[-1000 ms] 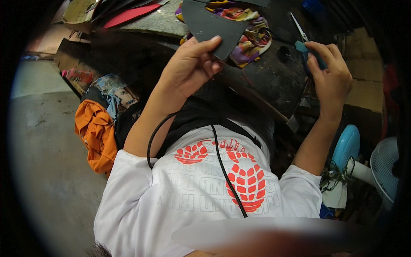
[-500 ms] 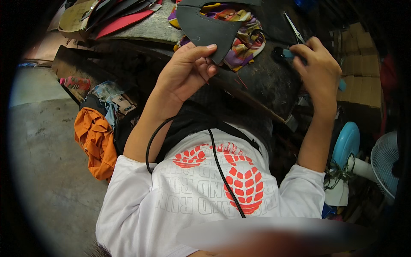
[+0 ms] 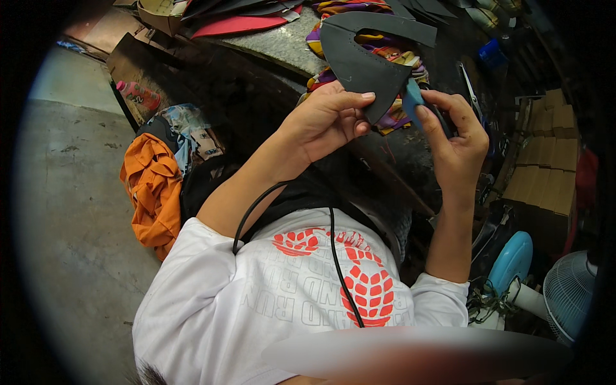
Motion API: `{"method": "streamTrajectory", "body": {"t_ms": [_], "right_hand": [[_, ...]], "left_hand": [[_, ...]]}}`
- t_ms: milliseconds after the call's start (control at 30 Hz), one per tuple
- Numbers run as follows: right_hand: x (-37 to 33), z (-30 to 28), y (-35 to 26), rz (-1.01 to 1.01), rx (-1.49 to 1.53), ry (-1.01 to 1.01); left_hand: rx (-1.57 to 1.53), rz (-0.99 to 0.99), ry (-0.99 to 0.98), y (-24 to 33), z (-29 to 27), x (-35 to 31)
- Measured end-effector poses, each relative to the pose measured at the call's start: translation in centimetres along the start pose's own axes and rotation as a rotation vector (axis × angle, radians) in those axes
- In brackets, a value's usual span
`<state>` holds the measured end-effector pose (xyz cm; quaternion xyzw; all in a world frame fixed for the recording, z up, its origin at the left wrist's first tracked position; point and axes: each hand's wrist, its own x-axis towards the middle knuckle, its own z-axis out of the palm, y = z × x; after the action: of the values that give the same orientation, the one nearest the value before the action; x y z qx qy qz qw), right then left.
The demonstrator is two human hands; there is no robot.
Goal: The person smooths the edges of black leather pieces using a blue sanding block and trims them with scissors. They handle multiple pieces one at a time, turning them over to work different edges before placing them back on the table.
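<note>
My left hand [image 3: 328, 123] is closed on the lower corner of a black, curved shoe upper piece [image 3: 366, 67]. The piece has a wide cut-out, with a row of small marks along the inner edge. Between the thumb and fingers of my right hand [image 3: 457, 135] is a small flat blue piece [image 3: 412, 101], whose exact kind I cannot make out. Its tip is close to the right edge of the upper piece; whether they touch is unclear. Under the upper piece lies a bunched multicoloured cloth [image 3: 319, 43].
Scissors [image 3: 471, 91] lie on the dark bench beyond my right hand. Red and black cut sheets [image 3: 247, 24] are piled at the far left. Stacked brown cartons [image 3: 542, 160] and a fan [image 3: 570, 295] stand to the right. Orange cloth [image 3: 153, 189] hangs at my left.
My right hand has come left from beside the scissors, now with the blue piece in it, close to the upper piece. My left hand still holds the upper piece; the whole view has shifted.
</note>
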<state>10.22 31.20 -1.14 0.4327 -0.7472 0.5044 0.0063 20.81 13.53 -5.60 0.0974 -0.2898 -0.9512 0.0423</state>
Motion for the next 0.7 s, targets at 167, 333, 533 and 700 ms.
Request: {"method": "streamTrajectory", "body": {"t_ms": [167, 333, 533, 700], "right_hand": [[0.38, -0.05, 0.05, -0.18, -0.106, 0.155], [0.12, 0.39, 0.04, -0.185, -0.184, 0.088], [0.27, -0.1, -0.06, -0.216, -0.145, 0.139], [0.04, 0.74, -0.24, -0.242, -0.23, 0.102]], "left_hand": [[0.005, 0.008, 0.0, -0.03, -0.07, 0.08], [0.006, 0.011, 0.009, -0.1, -0.23, 0.22], [0.022, 0.027, -0.01, 0.01, -0.51, 0.23], [0.042, 0.055, -0.018, -0.16, -0.49, 0.38]]}}
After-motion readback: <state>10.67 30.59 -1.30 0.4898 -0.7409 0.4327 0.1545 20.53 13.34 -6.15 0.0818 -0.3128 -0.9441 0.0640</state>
